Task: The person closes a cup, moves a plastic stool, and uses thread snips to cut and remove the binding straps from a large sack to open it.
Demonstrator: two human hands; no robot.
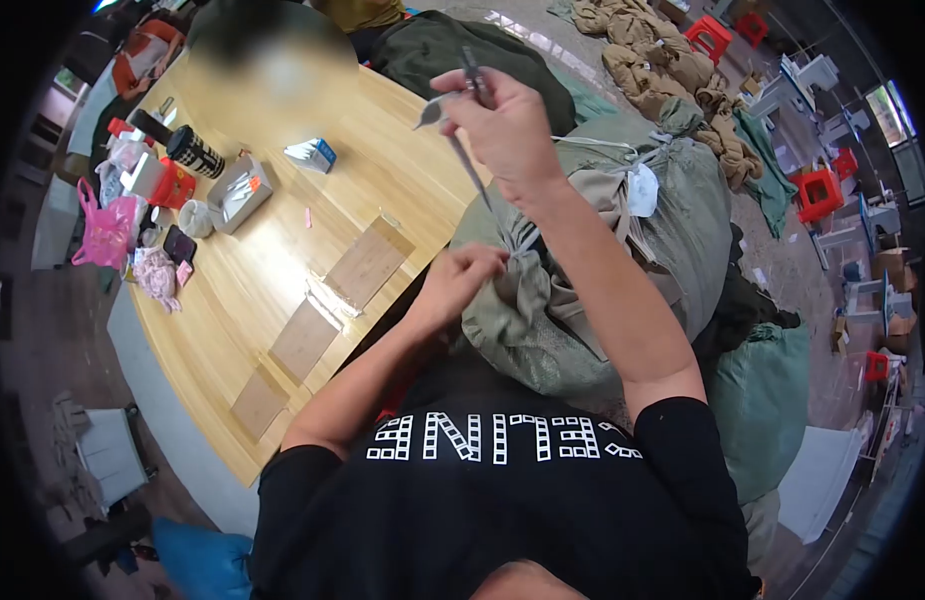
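Note:
A stuffed grey-green sack (592, 330) fills the space before me, its gathered neck bunched near the table edge. My left hand (457, 285) is closed at that neck, thumb and fingers pressed on the fabric. Raised above the sack, my right hand (502, 125) grips a grey strip (466, 160) that runs down taut toward the neck. A small dark tool (470, 72) also sticks out of the right fist; its kind is unclear. Behind, a second tied part of the sacks carries a white tag (642, 190).
On the wooden table (382, 150) at left are a box of markers or pens (240, 195), a blue-white box (310, 154), a patterned cup (194, 150) and a pink bag (102, 225). A green sack (762, 400) stands at right. Red stools (817, 193) are beyond.

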